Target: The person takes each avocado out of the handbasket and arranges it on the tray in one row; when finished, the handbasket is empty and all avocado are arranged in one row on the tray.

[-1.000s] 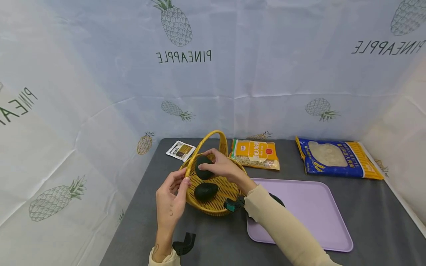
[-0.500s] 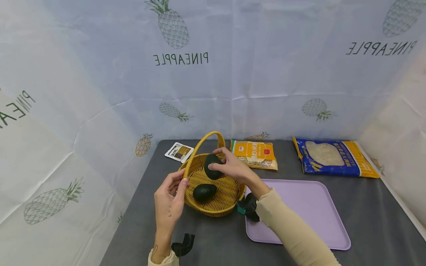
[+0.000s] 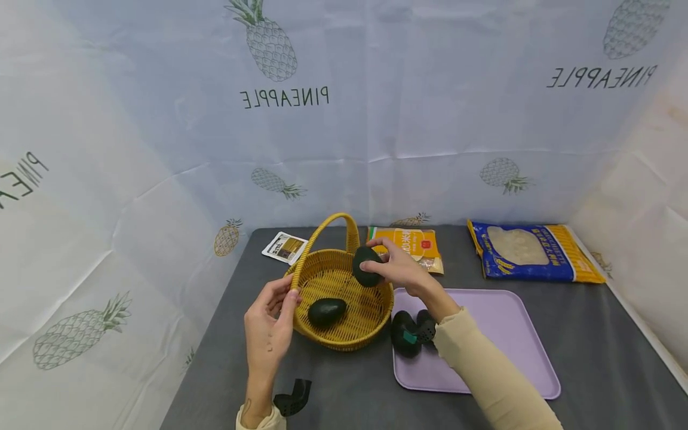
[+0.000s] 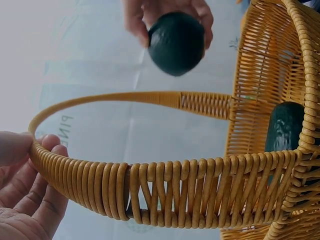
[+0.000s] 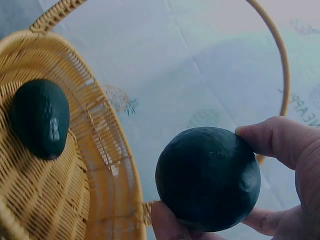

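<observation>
In the head view my right hand grips a dark green avocado over the right rim of a yellow woven basket. The right wrist view shows thumb and fingers round that avocado. A second avocado lies on the basket's floor, towards the near left. My left hand pinches the arched basket handle on its left side; in the left wrist view, thumb and fingertips meet the handle. On the purple tray sits another dark avocado, partly covered by the right wrist's camera mount.
The light purple tray lies right of the basket on the dark grey table. Behind the basket are a small white packet and an orange-and-clear bag. A blue-and-yellow bag lies at the back right, before the pineapple-print curtain.
My right hand has lifted its avocado away from over the basket's left middle, rightward to the right rim. The left hand keeps its hold on the handle.
</observation>
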`<action>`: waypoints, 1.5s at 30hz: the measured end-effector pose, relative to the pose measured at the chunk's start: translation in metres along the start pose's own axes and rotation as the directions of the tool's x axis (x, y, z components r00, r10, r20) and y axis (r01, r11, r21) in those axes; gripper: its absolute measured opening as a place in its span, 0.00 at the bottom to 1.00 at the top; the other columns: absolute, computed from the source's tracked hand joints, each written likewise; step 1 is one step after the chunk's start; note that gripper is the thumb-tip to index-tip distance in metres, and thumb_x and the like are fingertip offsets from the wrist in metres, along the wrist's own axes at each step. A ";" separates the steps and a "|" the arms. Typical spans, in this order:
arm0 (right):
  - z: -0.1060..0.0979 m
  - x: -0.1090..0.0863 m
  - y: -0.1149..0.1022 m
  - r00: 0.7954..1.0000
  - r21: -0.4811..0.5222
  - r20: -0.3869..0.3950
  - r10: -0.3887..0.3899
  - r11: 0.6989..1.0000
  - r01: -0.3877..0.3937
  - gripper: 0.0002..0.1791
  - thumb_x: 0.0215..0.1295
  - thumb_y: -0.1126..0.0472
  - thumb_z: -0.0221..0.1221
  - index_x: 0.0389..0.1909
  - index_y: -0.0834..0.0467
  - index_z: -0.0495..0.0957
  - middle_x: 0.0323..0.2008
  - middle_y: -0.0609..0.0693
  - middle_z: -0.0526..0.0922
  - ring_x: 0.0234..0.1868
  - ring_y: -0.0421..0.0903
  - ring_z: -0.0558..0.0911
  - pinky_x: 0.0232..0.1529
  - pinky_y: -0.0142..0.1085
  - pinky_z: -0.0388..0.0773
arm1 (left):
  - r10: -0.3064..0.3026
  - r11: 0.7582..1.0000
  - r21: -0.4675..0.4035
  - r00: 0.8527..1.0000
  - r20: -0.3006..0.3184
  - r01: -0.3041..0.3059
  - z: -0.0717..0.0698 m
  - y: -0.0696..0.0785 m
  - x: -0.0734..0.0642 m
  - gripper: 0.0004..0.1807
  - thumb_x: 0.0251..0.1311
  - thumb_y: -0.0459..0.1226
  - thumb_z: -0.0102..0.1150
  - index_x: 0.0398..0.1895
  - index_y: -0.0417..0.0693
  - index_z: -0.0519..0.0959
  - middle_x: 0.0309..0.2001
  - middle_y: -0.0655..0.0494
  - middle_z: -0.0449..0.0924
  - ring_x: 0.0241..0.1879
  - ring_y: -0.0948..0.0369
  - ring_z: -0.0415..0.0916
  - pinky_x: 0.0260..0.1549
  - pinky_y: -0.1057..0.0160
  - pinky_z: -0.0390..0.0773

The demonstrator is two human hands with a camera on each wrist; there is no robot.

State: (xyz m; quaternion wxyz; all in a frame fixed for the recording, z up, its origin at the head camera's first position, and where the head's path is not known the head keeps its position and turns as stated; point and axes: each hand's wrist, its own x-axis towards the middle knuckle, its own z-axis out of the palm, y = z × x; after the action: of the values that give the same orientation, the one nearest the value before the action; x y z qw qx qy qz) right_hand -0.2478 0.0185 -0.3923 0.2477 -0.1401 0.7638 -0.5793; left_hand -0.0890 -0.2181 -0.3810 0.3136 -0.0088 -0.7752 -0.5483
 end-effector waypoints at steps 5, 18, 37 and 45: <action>-0.015 -0.007 0.007 1.000 0.008 -0.012 0.021 1.000 -0.021 0.35 0.67 0.53 0.65 0.71 0.53 0.61 0.52 0.65 0.78 0.46 0.52 0.85 0.49 0.51 0.86 | 0.001 1.000 -0.004 1.000 -0.001 -0.001 -0.001 -0.001 0.001 0.13 0.67 0.27 0.61 0.53 0.38 0.82 0.41 0.42 0.86 0.36 0.67 0.83 0.39 0.75 0.83; -0.058 -0.036 0.040 0.996 -0.053 -0.066 0.051 0.997 -0.055 0.38 0.69 0.51 0.64 0.73 0.58 0.58 0.51 0.66 0.78 0.41 0.49 0.84 0.49 0.49 0.86 | -0.020 1.000 0.014 1.000 -0.010 0.020 -0.002 -0.001 0.000 0.13 0.66 0.27 0.62 0.53 0.38 0.82 0.41 0.42 0.86 0.36 0.67 0.82 0.40 0.76 0.82; -0.102 -0.085 0.090 0.975 -0.140 -0.161 0.154 0.974 -0.177 0.38 0.70 0.51 0.62 0.74 0.59 0.56 0.52 0.68 0.79 0.41 0.50 0.84 0.46 0.47 0.87 | -0.029 1.000 0.007 1.000 -0.009 0.029 0.000 -0.002 -0.001 0.12 0.66 0.27 0.62 0.52 0.39 0.82 0.40 0.44 0.85 0.36 0.67 0.82 0.40 0.76 0.82; -0.111 -0.103 0.115 0.974 -0.216 -0.126 0.188 0.953 -0.212 0.36 0.71 0.51 0.60 0.72 0.61 0.58 0.57 0.72 0.73 0.47 0.54 0.81 0.46 0.50 0.86 | -0.038 0.999 0.014 0.999 -0.008 0.038 0.000 -0.001 0.000 0.12 0.67 0.28 0.62 0.52 0.40 0.82 0.40 0.46 0.85 0.36 0.67 0.82 0.40 0.75 0.83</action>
State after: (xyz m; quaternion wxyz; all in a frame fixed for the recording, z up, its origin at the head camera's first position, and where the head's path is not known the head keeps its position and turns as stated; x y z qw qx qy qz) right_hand -0.2128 0.1938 -0.4573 0.2472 -0.0592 0.8473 -0.4663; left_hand -0.0897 -0.2185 -0.3820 0.3062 0.0105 -0.7777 -0.5489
